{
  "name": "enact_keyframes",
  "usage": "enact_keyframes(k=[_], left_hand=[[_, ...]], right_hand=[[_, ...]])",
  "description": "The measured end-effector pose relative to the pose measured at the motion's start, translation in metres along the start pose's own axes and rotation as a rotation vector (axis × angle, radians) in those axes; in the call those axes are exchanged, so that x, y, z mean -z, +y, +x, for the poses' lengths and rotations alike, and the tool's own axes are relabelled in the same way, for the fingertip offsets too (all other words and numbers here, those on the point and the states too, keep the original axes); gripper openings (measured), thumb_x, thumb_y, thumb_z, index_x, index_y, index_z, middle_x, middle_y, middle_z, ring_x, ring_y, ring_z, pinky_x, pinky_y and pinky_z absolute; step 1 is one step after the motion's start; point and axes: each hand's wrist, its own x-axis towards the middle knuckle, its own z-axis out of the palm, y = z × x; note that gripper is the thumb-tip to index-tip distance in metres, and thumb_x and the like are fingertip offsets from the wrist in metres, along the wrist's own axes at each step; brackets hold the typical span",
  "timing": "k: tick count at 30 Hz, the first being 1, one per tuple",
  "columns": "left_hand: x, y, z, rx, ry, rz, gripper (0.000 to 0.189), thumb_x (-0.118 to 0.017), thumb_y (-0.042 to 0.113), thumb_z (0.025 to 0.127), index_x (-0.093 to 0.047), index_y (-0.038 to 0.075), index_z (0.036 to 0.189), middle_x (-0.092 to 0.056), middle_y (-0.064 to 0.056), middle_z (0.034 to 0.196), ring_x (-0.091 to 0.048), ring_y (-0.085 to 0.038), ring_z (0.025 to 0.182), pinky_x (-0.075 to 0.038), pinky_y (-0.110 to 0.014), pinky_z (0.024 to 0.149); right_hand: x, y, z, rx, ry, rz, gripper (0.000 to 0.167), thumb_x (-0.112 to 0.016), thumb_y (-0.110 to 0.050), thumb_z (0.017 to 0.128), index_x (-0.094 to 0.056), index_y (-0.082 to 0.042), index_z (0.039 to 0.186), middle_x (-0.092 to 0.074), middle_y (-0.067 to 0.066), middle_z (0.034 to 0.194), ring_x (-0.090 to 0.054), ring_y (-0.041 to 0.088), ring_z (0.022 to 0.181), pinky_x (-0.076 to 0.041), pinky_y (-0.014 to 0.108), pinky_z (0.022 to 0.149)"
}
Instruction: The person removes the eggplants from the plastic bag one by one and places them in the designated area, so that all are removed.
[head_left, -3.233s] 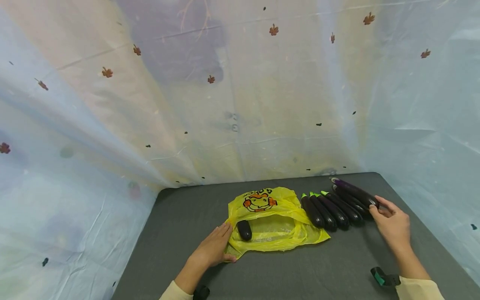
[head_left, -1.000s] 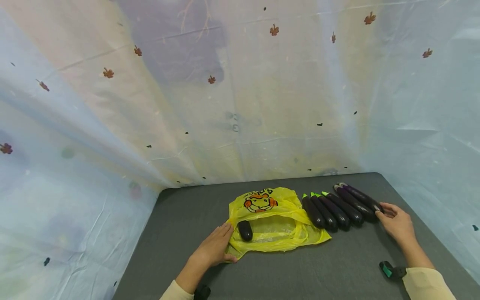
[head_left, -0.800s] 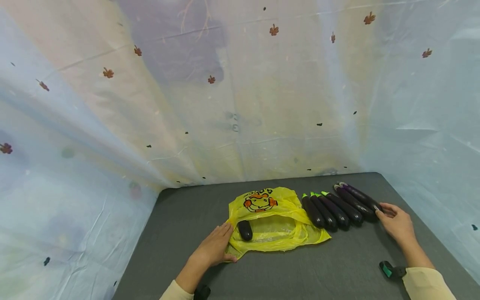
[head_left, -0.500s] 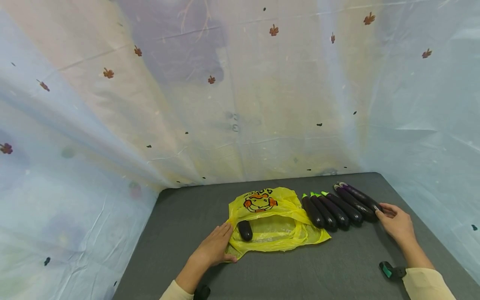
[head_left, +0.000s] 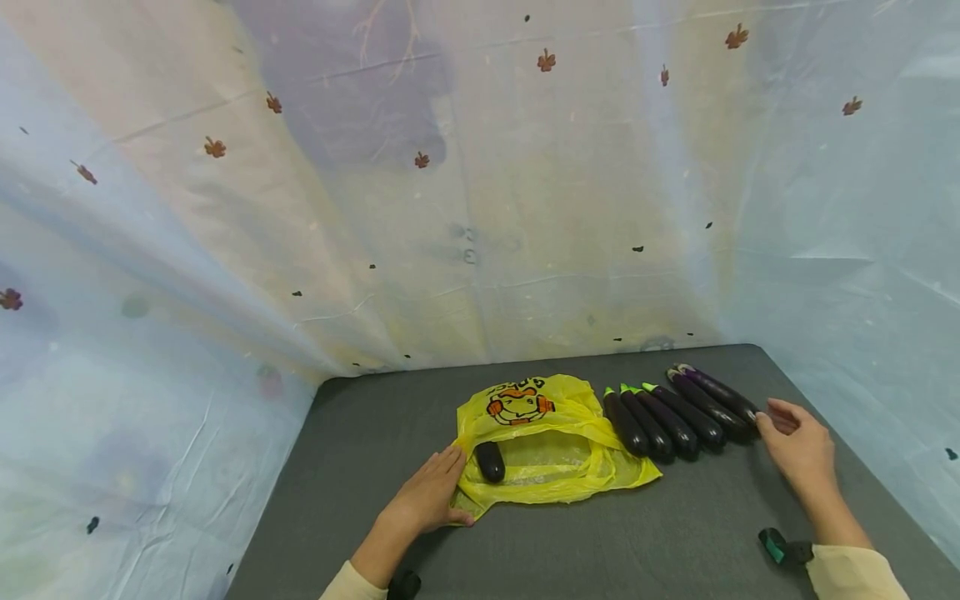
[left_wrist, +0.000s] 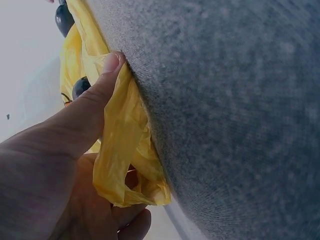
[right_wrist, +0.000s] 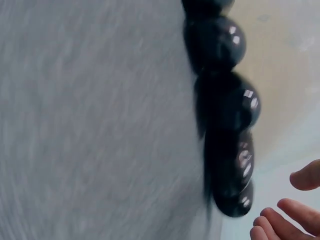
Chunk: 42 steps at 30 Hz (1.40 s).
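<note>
A yellow plastic bag (head_left: 562,492) with a printed cartoon figure lies with its mouth toward me, and the rounded end of one eggplant (head_left: 490,462) shows inside. My left hand (head_left: 423,496) holds the bag's left side. In the left wrist view the thumb (left_wrist: 95,95) lies along the yellow plastic and the fingers are on its other side, partly hidden. Right of the bag, several glossy dark eggplants (head_left: 675,425) lie in a row. My right hand (head_left: 798,446) is beside the end of the rightmost eggplant (head_left: 720,392), thumb and fingers spread with nothing between them.
Everything lies on a dark grey table (head_left: 585,550), with its right edge close past my right forearm. A pale plastic sheet (head_left: 525,208) with leaf prints hangs behind and at both sides. Dark straps circle both wrists.
The right hand lowered the rightmost eggplant from above its neighbour to the row's right end. Its fingers have now come off it, slightly rightward. The left hand and bag stay put.
</note>
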Motion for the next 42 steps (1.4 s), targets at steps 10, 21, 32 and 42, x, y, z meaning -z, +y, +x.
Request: enact_keyframes(k=[10,21,32,42], left_hand=[[-0.003,-0.001,0.002,0.000,0.008,0.000,0.109,-0.084,0.056,0.088,-0.035,-0.002,0.166,-0.030,-0.019,0.174,-0.028,-0.034,0.162,-0.024,-0.049,0.133],[-0.003,-0.001,0.001,-0.010,0.027,0.004,0.111,-0.085,0.056,0.086,-0.035,-0.003,0.166,-0.030,-0.020,0.174,-0.028,-0.035,0.162,-0.024,-0.049,0.133],[-0.001,0.000,0.000,-0.015,0.026,-0.012,0.112,-0.087,0.054,0.085,-0.035,-0.004,0.166,-0.029,-0.021,0.174,-0.028,-0.035,0.162,-0.024,-0.050,0.133],[-0.003,-0.001,0.000,-0.018,0.037,0.015,0.112,-0.087,0.055,0.084,-0.036,-0.004,0.165,-0.031,-0.020,0.174,-0.028,-0.035,0.162,-0.025,-0.050,0.133]], right_hand=[[-0.010,-0.036,-0.014,0.142,0.020,0.027,0.048,-0.062,-0.023,0.110,-0.058,0.006,0.148,-0.061,0.035,0.138,-0.061,0.053,0.121,-0.051,0.069,0.089],[-0.033,-0.078,-0.034,0.238,-0.023,0.101,0.043,-0.069,-0.015,0.107,-0.062,0.004,0.144,-0.061,0.031,0.142,-0.060,0.051,0.123,-0.050,0.069,0.095],[-0.059,-0.105,-0.049,0.347,-0.081,0.153,0.039,-0.073,-0.013,0.104,-0.067,0.001,0.139,-0.067,0.023,0.138,-0.065,0.041,0.118,-0.053,0.048,0.099],[-0.079,-0.132,-0.066,0.412,-0.153,0.205,0.037,-0.076,-0.011,0.102,-0.069,0.000,0.137,-0.070,0.017,0.136,-0.067,0.037,0.119,-0.055,0.032,0.099]])
